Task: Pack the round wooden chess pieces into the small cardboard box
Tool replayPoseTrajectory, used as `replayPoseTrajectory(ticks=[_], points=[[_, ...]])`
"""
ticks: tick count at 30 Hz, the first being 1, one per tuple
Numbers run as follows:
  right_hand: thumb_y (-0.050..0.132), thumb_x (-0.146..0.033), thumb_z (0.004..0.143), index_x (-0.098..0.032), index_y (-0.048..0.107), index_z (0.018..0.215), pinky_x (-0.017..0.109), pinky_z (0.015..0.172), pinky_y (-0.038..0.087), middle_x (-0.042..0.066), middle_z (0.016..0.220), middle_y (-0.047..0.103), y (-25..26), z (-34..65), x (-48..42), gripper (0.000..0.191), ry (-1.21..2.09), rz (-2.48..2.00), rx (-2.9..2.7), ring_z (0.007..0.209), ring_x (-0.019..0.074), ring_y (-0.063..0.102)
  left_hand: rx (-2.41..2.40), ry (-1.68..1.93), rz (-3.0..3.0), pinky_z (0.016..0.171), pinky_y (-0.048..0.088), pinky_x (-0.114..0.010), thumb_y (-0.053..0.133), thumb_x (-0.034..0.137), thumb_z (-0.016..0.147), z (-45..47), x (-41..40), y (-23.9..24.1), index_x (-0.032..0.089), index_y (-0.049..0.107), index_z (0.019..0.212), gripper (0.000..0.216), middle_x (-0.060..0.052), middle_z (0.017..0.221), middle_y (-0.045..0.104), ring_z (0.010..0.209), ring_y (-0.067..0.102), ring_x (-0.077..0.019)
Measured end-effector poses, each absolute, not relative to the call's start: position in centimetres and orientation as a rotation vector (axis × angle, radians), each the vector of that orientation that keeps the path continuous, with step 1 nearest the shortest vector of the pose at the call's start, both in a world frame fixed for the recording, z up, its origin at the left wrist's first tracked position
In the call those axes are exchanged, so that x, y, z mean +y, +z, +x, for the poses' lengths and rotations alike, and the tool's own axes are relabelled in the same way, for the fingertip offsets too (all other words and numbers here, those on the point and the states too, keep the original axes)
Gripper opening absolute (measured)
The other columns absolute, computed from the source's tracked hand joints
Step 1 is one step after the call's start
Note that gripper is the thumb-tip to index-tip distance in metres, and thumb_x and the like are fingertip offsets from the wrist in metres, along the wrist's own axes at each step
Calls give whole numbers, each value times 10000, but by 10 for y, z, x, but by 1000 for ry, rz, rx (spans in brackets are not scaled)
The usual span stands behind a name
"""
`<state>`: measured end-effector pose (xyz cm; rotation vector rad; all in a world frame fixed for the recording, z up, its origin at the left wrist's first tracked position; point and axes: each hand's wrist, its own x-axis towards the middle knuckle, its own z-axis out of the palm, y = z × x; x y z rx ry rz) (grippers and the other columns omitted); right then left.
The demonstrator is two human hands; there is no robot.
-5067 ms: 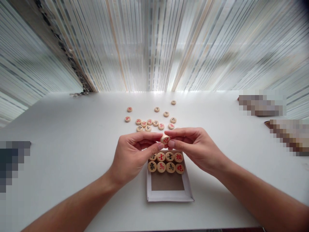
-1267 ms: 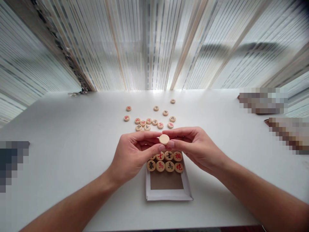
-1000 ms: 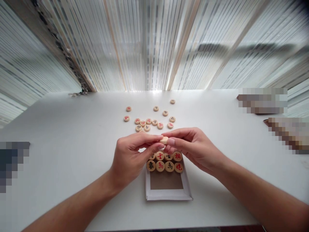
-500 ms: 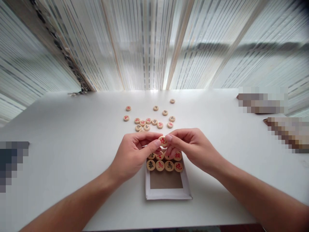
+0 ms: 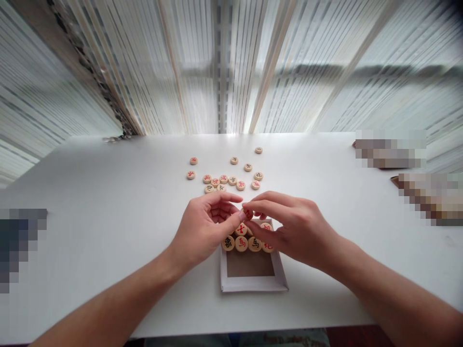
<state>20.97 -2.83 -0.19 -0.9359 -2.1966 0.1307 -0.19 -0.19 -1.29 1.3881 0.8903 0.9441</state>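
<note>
A round wooden xiangqi piece with a red character is held above the far half of a shallow white box. My right hand grips it between fingers and thumb. The thumb of my left hand presses the piece's left edge, while the left forefinger is lifted off and the other fingers curl behind. Inside the box lie rows of xiangqi pieces; the near row has a black-lettered piece, a red horse piece and others. My right hand partly covers the right-hand pieces.
Several loose xiangqi pieces, such as a red one and a black one, are scattered on the white table beyond my hands. A striped curtain hangs behind. Blurred-out objects lie right, another left.
The held piece has tilted, so its face shows less. My right hand has shifted its grip, with fingers over the top, and my left forefinger has come away from the piece.
</note>
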Motion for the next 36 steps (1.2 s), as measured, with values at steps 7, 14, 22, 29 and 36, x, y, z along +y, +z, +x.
replayPoseTrajectory(ticks=[7,14,22,29,36], points=[[733,-105,930,-152,748,959,234,620,540,21,842,758,8,218,-26,57,128,-1077,-2151,641,116,673,957,1005,1526,676,571,-227,759,278,950,-4,0,-12,182,821,1052,154,-36,909,802,777,706,-139],[757,-144,924,-180,740,934,206,596,516,-1,809,749,20,231,-39,40,279,-1201,-2192,649,104,656,978,1009,1558,675,562,-260,755,281,934,-4,2,-14,177,826,1032,159,-49,909,791,755,682,-148],[691,-182,960,-195,764,993,203,517,488,32,828,723,2,241,-72,82,513,-1327,-2202,663,131,638,944,1023,1553,688,561,-276,749,263,932,-4,3,-16,187,818,1038,148,-53,900,787,801,696,-167],[664,-197,990,-191,768,1043,233,538,496,55,917,717,-12,237,-82,117,453,-1335,-2226,640,130,652,933,1027,1547,690,570,-275,754,247,926,-3,3,-15,177,816,1066,168,-50,897,782,790,700,-162],[660,-169,967,-209,777,1030,286,594,529,55,943,727,-19,237,-83,139,339,-1368,-2282,627,153,650,945,1027,1559,680,568,-266,751,250,934,-4,3,-14,175,809,1073,168,-53,895,783,794,710,-165]])
